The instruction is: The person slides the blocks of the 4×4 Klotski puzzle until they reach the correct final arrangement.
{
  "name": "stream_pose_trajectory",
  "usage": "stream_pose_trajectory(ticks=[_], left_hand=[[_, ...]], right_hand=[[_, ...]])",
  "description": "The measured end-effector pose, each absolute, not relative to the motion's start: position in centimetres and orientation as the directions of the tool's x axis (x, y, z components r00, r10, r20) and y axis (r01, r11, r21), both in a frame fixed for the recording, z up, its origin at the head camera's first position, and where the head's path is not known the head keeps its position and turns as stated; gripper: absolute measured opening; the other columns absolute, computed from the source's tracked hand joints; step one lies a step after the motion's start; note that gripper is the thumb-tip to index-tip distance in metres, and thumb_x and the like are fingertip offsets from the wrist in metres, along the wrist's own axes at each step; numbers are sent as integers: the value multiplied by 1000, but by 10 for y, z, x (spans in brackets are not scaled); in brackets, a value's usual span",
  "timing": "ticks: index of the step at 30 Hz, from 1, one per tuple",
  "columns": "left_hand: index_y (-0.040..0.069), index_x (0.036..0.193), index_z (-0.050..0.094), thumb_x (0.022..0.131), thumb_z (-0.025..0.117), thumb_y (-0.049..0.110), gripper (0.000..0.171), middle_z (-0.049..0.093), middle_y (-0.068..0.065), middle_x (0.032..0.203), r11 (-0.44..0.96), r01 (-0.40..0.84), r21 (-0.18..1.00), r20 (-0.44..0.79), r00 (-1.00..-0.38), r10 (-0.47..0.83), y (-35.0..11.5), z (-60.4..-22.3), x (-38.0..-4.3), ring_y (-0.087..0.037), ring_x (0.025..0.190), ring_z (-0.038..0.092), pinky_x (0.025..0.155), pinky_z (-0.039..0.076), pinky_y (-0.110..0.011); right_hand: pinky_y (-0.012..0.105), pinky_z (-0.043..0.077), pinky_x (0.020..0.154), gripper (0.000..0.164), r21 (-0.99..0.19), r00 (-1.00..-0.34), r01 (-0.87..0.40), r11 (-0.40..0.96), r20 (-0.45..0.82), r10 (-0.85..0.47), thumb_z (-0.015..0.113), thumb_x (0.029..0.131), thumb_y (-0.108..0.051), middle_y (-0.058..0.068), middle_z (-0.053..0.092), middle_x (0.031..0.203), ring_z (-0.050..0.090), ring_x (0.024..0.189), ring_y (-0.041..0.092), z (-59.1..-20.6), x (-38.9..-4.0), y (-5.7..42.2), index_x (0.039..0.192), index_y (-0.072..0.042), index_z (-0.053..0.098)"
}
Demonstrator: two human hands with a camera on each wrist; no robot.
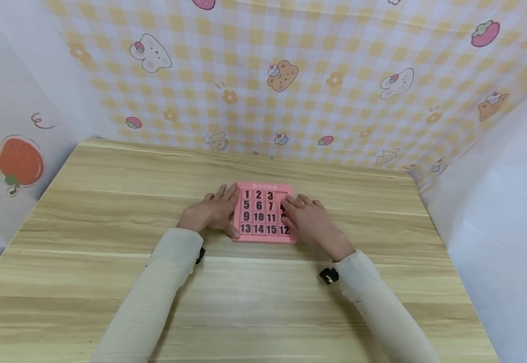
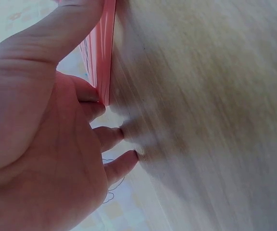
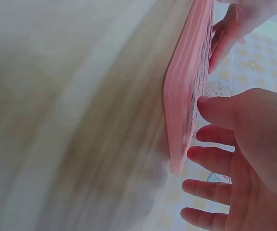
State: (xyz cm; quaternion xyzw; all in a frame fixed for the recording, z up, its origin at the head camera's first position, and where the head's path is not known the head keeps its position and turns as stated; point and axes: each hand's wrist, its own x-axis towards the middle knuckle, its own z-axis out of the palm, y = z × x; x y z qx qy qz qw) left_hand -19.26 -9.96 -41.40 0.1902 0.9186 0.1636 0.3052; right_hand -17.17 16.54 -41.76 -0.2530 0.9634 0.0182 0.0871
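A pink number sliding puzzle (image 1: 263,239) lies flat on the wooden table, black numerals on its tiles. Its top row shows 1, 2, 3 and a gap at the right corner; 12 sits at the bottom right. My left hand (image 1: 213,210) holds the frame's left side, thumb by the lower corner and forefinger along the upper part; in the left wrist view two other fingertips (image 2: 124,163) rest on the table. Over the right column is my right hand (image 1: 311,219), its fingertips at the 4 tile and partly covering the tile below. Its fingers (image 3: 210,161) look extended in the right wrist view.
The wooden table (image 1: 254,302) runs back to a yellow checked cloth (image 1: 245,91) with cartoon animals. Pale wall sheets (image 1: 508,176) stand at both sides. Each wrist carries a small black device (image 1: 329,275) near its light sleeve.
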Motion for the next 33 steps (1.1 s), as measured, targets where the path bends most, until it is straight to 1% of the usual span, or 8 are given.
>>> stream_pose_trajectory(ticks=[3, 8, 13, 19, 27, 33], left_hand=[[4, 158, -5, 79, 79, 47, 122, -18, -10, 165, 873, 247, 421, -497, -742, 450, -99, -414, -192, -35, 151, -17, 124, -2, -54], [4, 158, -6, 79, 78, 46, 122, -18, -11, 165, 873, 246, 422, -496, -743, 449, -99, -412, -192, -35, 151, -17, 124, -3, -53], [4, 157, -7, 80, 78, 45, 123, -18, -11, 165, 875, 244, 418, -500, -742, 446, -99, -411, -192, -35, 151, -17, 124, -3, -53], [4, 158, -6, 80, 79, 45, 122, -18, -11, 165, 871, 240, 428, -499, -741, 449, -99, -412, -192, -35, 151, -17, 124, -3, -54], [4, 158, -5, 80, 79, 45, 122, -17, -11, 165, 871, 238, 430, -497, -743, 448, -99, -411, -190, -35, 151, -17, 123, -3, -54], [4, 158, -6, 80, 78, 45, 122, -18, -11, 165, 872, 241, 426, -498, -743, 448, -99, -410, -190, -35, 151, -16, 123, -3, -54]], right_hand=[[60, 33, 114, 53, -7, -852, -508, 861, -148, -503, 47, 105, -38, 7, 39, 157, 35, 144, 39, -418, -167, 171, 151, -13, 43], [60, 37, 111, 49, 6, -834, -544, 839, -111, -540, 47, 104, -38, 6, 44, 154, 39, 142, 39, -419, -160, 176, 148, -15, 48], [61, 37, 111, 48, 14, -821, -564, 825, -117, -559, 48, 104, -38, 5, 44, 154, 38, 142, 39, -417, -155, 176, 148, -18, 49], [61, 38, 110, 47, 21, -810, -580, 815, -124, -573, 48, 104, -39, 4, 46, 153, 41, 141, 38, -417, -153, 174, 146, -19, 51], [60, 40, 108, 47, 41, -811, -580, 814, -116, -573, 46, 104, -41, 5, 47, 152, 42, 140, 38, -418, -154, 173, 145, -20, 53], [61, 39, 110, 49, 29, -822, -562, 827, -132, -554, 45, 104, -45, 5, 45, 154, 40, 141, 37, -419, -155, 172, 146, -21, 51]])
